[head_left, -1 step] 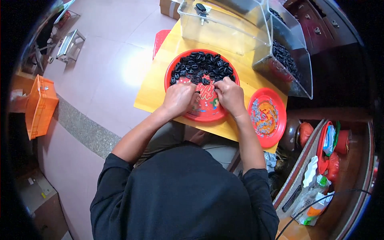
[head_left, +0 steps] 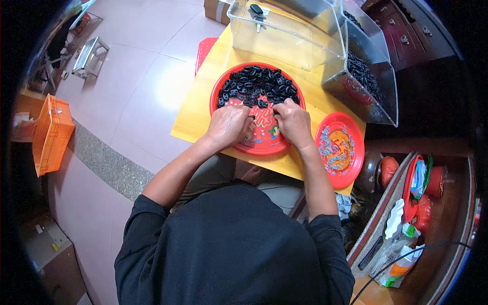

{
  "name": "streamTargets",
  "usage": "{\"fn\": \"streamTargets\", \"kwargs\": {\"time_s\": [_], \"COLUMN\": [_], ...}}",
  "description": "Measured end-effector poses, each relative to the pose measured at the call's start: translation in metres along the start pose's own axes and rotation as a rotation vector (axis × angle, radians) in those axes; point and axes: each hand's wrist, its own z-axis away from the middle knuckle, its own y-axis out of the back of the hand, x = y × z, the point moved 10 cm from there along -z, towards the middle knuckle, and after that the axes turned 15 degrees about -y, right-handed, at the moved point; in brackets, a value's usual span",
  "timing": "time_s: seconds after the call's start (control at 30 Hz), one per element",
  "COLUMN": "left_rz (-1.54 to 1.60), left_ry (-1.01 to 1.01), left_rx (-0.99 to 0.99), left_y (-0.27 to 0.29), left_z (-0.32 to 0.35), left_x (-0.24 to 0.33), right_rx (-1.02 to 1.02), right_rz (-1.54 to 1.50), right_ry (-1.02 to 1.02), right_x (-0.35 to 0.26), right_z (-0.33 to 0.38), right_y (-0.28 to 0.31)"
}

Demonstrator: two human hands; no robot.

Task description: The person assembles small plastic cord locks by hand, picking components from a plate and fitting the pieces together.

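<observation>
A round red tray with a printed pattern holds a heap of small black oval plastic pieces, several of them showing two holes. Over the tray's near left part, my left hand is closed, with a small black plastic piece at its fingertips. Facing it on the right, my right hand is pinched closed. Something dark shows at its fingertips, too small and covered to make out. On the right, a smaller red plate carries many small silvery-grey bits.
The yellow table bears clear plastic bins, one with keys on its rim. Another bin holds black pieces. An orange crate and a metal stool stand left. A cluttered open drawer lies right of me.
</observation>
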Motion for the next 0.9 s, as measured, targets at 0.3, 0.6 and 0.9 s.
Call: {"fn": "streamTargets", "kwargs": {"time_s": [0.3, 0.6, 0.9], "left_rz": [-0.097, 0.065, 0.053], "left_ry": [-0.133, -0.176, -0.275], "left_rx": [0.264, 0.042, -0.068], "left_y": [0.026, -0.015, -0.04], "left_z": [0.003, -0.007, -0.021], "left_x": [0.024, 0.053, 0.071], "right_rx": [-0.011, -0.339, -0.277], "right_rz": [-0.031, -1.324, -1.458], "right_ry": [0.004, -0.569, -0.608], "right_x": [0.003, 0.043, 0.039], "right_z": [0.001, 0.02, 0.039], "right_y": [0.0, -0.012, -0.002]}}
